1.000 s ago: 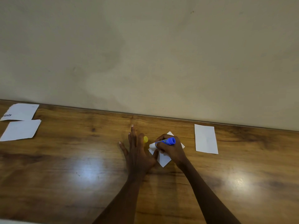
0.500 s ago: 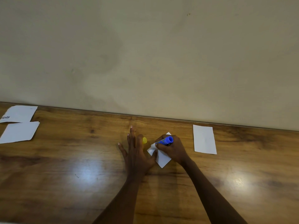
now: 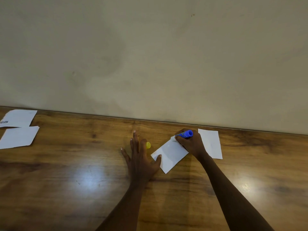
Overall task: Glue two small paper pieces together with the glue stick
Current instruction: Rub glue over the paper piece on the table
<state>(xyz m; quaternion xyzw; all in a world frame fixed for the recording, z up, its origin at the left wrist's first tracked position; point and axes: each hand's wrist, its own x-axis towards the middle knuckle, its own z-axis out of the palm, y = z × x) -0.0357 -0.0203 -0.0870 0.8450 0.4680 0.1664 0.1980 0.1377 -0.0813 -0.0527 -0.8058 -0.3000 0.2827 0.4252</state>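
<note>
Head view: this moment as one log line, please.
right hand: grips glue stick at paper piece corner | left hand: thumb on paper piece | yellow cap: on table

The left hand [image 3: 140,158] lies flat, palm down, fingers straight and a little spread, pointing away from the body. Its thumb juts out to the right, the tip pressing on the paper [image 3: 171,155]. The left forearm [image 3: 123,205] rises from the lower edge, leaning right. The right hand [image 3: 191,145] is curled round the glue stick [image 3: 185,134], back of the hand up. The right forearm [image 3: 233,197] comes in bare from the lower right, leaning left toward the other hand.
</note>
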